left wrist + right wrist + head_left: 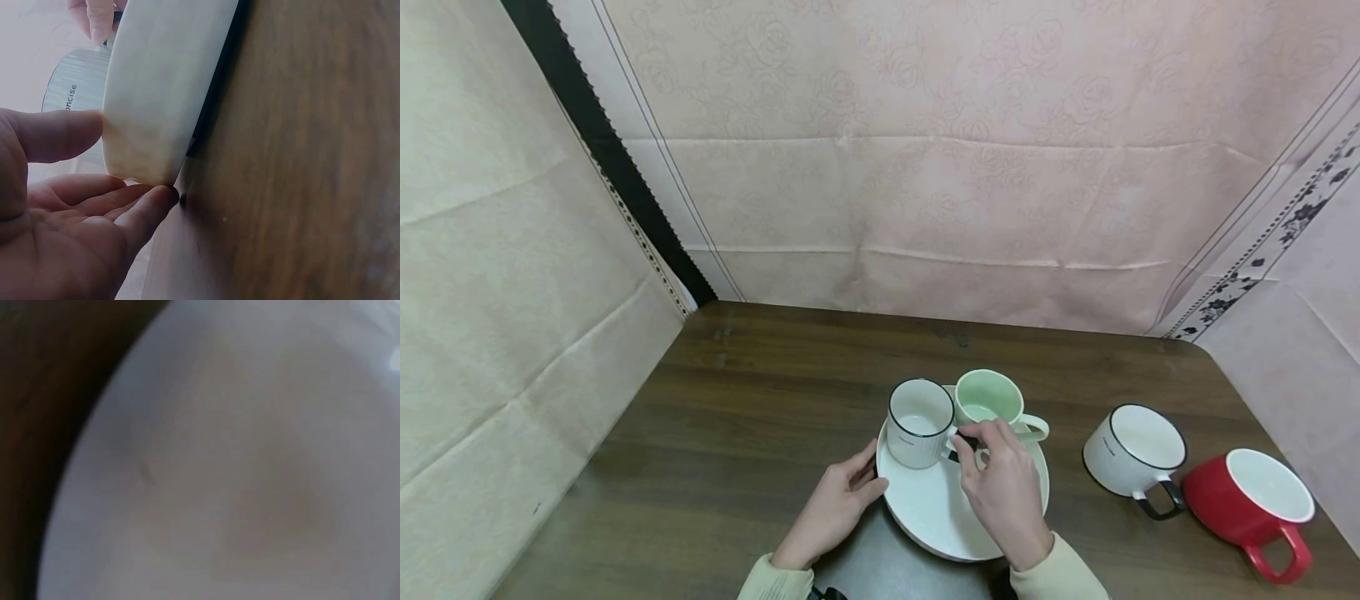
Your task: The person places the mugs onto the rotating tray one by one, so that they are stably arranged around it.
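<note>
A white mug with a dark rim (917,446) stands upright on a round white plate (947,525). My right hand (1003,487) pinches its black-and-white handle. Lettering shows on that mug's side in the left wrist view. Just behind it, also on the plate, is a pale green mug (988,396), its handle pointing right. My left hand (838,504) touches the plate's left edge. Up close, the left thumb (65,134) lies at the plate's upper rim and the fingertips reach low on its thick side wall (156,94). Blurred plate surface (219,456) fills the right wrist view.
To the right of the plate, a second white mug with a black rim (1116,462) stands on the brown wooden table (760,392). A red mug with a white inside (1221,496) is beside it. Patterned cloth (925,192) hangs behind and at both sides.
</note>
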`<state>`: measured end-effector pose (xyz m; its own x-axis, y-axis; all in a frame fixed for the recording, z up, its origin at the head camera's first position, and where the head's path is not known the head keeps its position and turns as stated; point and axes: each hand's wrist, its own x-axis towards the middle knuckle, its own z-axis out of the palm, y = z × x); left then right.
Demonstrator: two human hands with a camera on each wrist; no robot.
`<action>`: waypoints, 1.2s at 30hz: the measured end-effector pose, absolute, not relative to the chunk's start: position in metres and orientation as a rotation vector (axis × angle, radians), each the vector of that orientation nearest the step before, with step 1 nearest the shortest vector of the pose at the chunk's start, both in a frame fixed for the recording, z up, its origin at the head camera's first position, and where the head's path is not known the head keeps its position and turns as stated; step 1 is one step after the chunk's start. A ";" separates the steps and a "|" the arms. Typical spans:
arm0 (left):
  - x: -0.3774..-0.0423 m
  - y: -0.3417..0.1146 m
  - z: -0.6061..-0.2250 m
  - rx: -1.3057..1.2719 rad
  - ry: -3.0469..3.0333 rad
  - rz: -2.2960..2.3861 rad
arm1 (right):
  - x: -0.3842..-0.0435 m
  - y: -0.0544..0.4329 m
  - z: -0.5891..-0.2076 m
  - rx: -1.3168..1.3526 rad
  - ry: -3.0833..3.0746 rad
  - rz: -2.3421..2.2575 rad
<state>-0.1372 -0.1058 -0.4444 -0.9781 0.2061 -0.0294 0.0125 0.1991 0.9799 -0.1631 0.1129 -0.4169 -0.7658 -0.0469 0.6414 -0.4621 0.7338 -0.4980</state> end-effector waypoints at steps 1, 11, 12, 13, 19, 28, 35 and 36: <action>-0.137 -0.106 -0.444 0.214 2.311 1.881 | -0.163 0.113 -0.416 0.376 -2.324 0.875; -0.135 -0.106 -0.442 0.222 2.322 1.875 | -0.161 0.111 -0.412 0.324 -2.351 0.782; -0.135 -0.106 -0.443 0.222 2.324 1.873 | -0.161 0.111 -0.411 0.321 -2.349 0.772; -0.135 -0.106 -0.443 0.224 2.324 1.874 | -0.161 0.110 -0.411 0.318 -2.348 0.759; -0.135 -0.107 -0.443 0.214 2.330 1.865 | -0.159 0.108 -0.407 0.310 -2.354 0.681; -0.133 -0.107 -0.444 0.193 2.320 1.839 | -0.156 0.108 -0.406 0.293 -2.378 0.615; -0.135 -0.107 -0.444 0.208 2.344 1.837 | -0.157 0.108 -0.402 0.282 -2.403 0.537; -0.135 -0.107 -0.444 0.211 2.343 1.839 | -0.157 0.108 -0.401 0.274 -2.412 0.529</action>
<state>-0.1347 -0.1070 -0.4439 -0.9780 0.2055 -0.0346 0.0152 0.2361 0.9716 -0.1567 0.1083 -0.4015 -0.7699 -0.0620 0.6351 -0.3222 0.8969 -0.3030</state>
